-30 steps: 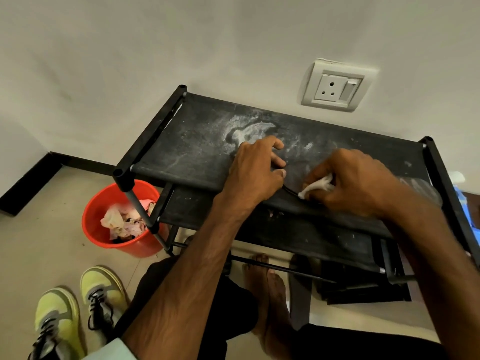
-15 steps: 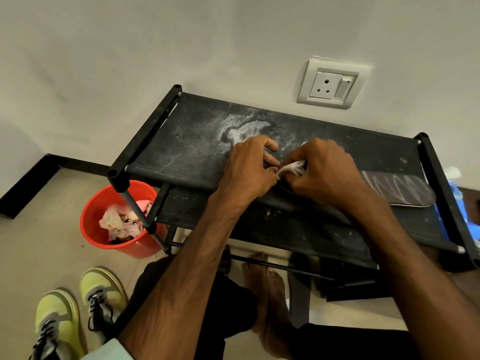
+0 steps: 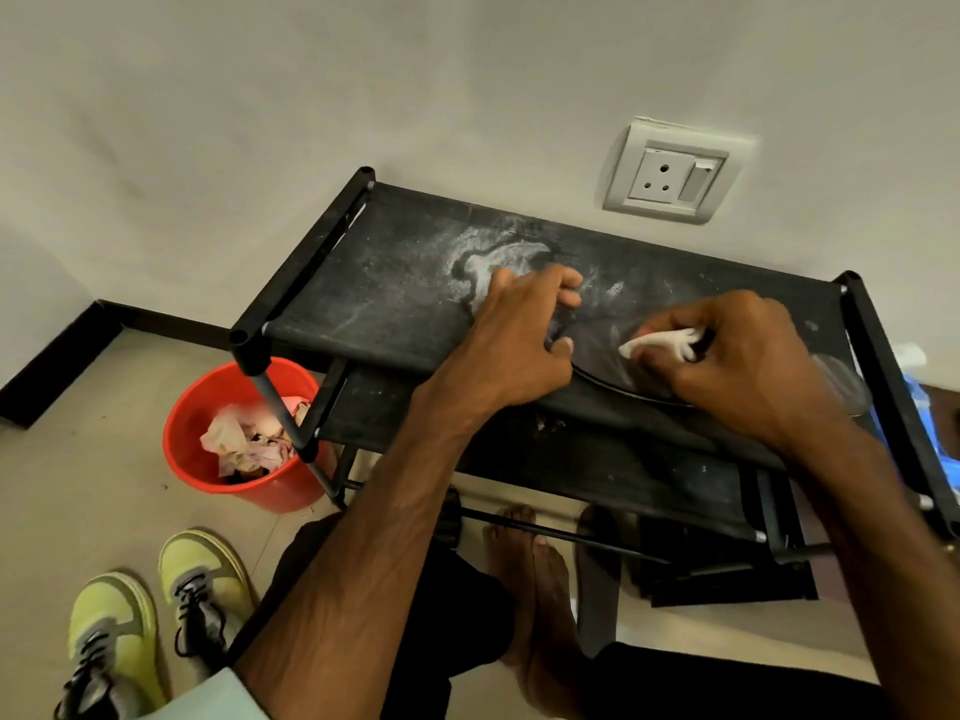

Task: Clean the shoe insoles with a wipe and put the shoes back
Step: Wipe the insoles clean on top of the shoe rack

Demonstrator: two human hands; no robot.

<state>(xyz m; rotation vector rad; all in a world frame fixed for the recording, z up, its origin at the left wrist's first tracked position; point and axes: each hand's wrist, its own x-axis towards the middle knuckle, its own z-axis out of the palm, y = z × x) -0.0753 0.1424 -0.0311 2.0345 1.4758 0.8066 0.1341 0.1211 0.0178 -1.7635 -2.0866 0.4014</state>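
Observation:
A dark insole lies flat on the top shelf of a black shoe rack. My left hand pinches the insole's left end between thumb and fingers. My right hand grips a crumpled white wipe and presses it onto the insole's middle. The insole's right end shows past my right wrist. Two yellow-green sneakers stand on the floor at the lower left.
A red bucket holding used wipes sits on the floor under the rack's left corner. A wall socket is above the rack. My bare foot and a dark sandal lie under the rack. Blue items sit at the right.
My right hand slid the wipe to the right along the insole, away from my left hand. The left hand kept its hold on the insole's left end.

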